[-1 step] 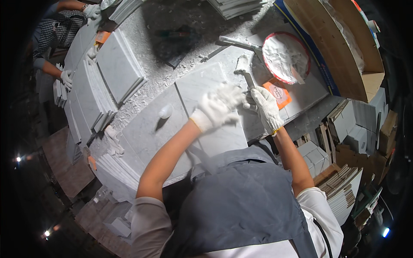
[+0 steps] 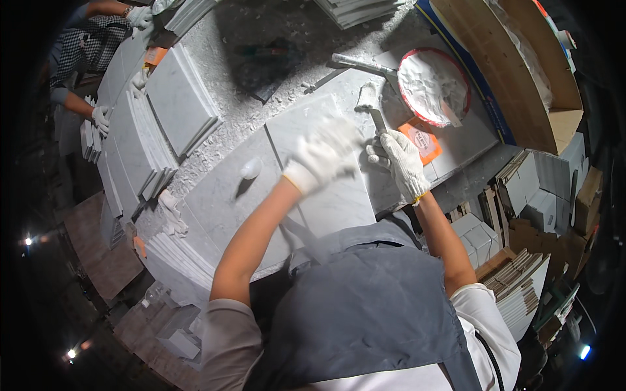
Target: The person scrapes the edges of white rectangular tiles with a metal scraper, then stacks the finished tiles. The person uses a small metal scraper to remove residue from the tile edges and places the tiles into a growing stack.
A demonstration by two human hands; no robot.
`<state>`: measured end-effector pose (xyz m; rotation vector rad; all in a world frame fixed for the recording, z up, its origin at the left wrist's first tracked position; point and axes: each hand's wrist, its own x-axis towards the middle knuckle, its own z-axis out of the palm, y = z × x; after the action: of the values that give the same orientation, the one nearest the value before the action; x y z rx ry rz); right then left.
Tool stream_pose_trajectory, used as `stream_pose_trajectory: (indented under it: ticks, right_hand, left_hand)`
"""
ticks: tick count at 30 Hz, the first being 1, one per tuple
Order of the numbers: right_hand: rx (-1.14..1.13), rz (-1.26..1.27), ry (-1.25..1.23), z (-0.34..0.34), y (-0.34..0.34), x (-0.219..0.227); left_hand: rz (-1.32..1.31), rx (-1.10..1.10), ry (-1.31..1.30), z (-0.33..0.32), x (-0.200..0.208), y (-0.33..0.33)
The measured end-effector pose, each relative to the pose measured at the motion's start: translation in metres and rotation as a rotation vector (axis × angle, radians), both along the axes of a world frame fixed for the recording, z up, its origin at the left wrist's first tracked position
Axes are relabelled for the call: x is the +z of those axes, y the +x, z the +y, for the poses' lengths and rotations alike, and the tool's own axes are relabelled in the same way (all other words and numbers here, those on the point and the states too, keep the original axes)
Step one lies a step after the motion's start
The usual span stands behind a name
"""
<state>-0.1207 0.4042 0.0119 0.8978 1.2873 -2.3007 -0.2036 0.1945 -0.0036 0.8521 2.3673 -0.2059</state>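
Observation:
My right hand, in a white knitted glove, is closed around a putty knife. A lump of white paste sits by the far end of its blade. My left hand, gloved the same way, is over a white veined marble tile; motion smears its fingers. Just right of the putty knife lies an orange square packet. Beyond it stands a red-rimmed bowl of white paste with a flat strip stuck in it. A small white bulb-shaped bottle is left of my left hand.
Stacked tiles stand at the left, with more stacks at the far edge and near left. A co-worker's gloved hand touches tiles at far left. An open cardboard box borders the right side. White dust and crumbs cover the table.
My left hand has shifted slightly left, away from my right hand. My right hand stays almost in place, still holding the putty knife.

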Motion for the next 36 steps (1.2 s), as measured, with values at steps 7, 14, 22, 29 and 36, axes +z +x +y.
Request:
stream_pose_trajectory:
  ticks: [7,14,22,29,36]
  right_hand:
    - [-0.004,0.130,0.084,-0.010,-0.017,-0.028]
    - [-0.210,0.147,0.286,-0.012,-0.061,-0.027]
    - [0.317,0.125,0.555,-0.028,-0.053,-0.017]
    - [0.584,0.450,1.045,-0.026,-0.068,-0.023]
    - [0.492,0.565,1.147,-0.035,-0.067,-0.032]
  left_hand:
    - [0.924,0.037,0.360,-0.027,-0.042,-0.012]
    - [0.933,0.462,0.444,-0.030,-0.044,-0.011]
    - [0.846,0.403,0.563,-0.034,-0.062,0.074]
    - [0.749,0.410,0.539,-0.027,-0.040,0.081]
    - [0.770,0.390,0.522,-0.025,-0.035,0.082]
